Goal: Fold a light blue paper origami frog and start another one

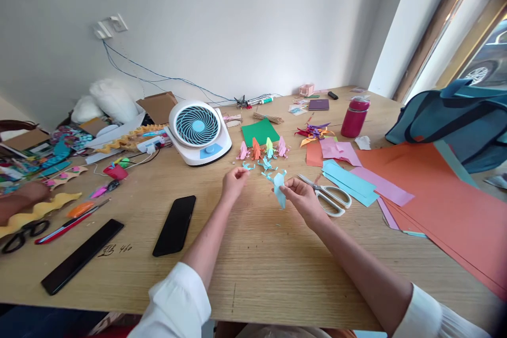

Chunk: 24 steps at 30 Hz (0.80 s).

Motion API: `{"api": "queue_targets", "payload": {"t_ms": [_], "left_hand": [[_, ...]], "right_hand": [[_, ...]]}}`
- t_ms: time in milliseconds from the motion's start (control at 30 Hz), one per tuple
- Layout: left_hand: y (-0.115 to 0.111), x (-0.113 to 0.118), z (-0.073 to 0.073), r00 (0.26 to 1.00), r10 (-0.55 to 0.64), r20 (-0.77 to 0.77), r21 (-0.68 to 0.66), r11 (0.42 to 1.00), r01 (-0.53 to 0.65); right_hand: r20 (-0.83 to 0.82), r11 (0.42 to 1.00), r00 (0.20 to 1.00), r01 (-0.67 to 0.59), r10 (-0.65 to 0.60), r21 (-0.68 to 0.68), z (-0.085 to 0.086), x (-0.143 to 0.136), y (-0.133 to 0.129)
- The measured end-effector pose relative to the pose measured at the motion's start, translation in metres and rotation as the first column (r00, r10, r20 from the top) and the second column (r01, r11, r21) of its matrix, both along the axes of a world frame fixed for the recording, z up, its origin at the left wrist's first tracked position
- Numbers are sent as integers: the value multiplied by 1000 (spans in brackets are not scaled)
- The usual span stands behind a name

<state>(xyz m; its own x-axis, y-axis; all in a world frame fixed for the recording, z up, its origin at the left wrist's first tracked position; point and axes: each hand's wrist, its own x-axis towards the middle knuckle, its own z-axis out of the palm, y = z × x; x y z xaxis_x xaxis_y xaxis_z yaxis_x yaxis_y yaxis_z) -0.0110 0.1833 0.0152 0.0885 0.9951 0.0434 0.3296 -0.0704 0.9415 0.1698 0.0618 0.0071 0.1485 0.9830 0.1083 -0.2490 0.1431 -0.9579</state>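
My right hand (303, 196) pinches a light blue folded paper piece (279, 190) above the table. To its left, my left hand (235, 184) has its thumb and forefinger together beside a small blue paper piece (249, 166); whatever is between the fingertips is too small to make out. Just beyond my hands, several folded paper figures in pink, orange (256, 149) and green stand in a row, with blue paper bits (266, 164) in front of them. White-handled scissors (332, 199) lie by my right hand.
A white fan (199, 132) stands behind at left, near a green sheet (260, 131). A black phone (175, 225) and a dark bar (82, 256) lie at left. At right are blue strips (350, 182), a large orange sheet (443, 206), a red bottle (354, 117) and a blue bag (447, 121).
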Motion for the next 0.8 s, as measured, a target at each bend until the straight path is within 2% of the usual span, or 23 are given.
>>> {"api": "queue_targets", "payload": {"t_ms": [100, 200, 300, 433, 533, 600, 700, 800], "left_hand": [[42, -7, 9, 977, 108, -182, 81, 992, -94], [65, -2, 10, 941, 124, -315, 81, 991, -103], [71, 6, 7, 913, 105, -395, 40, 994, -97], [64, 4, 6, 900, 127, -416, 16, 991, -132], [53, -7, 7, 926, 142, -351, -9, 988, -155], [42, -14, 8, 957, 112, -266, -61, 989, -133], [24, -21, 10, 996, 13, -88, -184, 983, -29], [6, -17, 9, 990, -65, 123, -259, 961, 95]], "right_hand": [[3, 999, 1000, -27, 27, -31, -3, -3, 1], [56, 999, 998, -28, 30, -38, -7, -6, 2], [104, 999, 994, -19, 24, -42, -9, -9, 2], [111, 998, 993, -26, 33, -60, -10, -11, 1], [102, 997, 994, -40, 47, -68, -11, -11, 2], [91, 996, 994, -49, 55, -74, -11, -12, 2], [74, 995, 995, -63, 69, -81, -12, -14, 2], [66, 993, 994, -86, 92, -87, -12, -16, 0]]}}
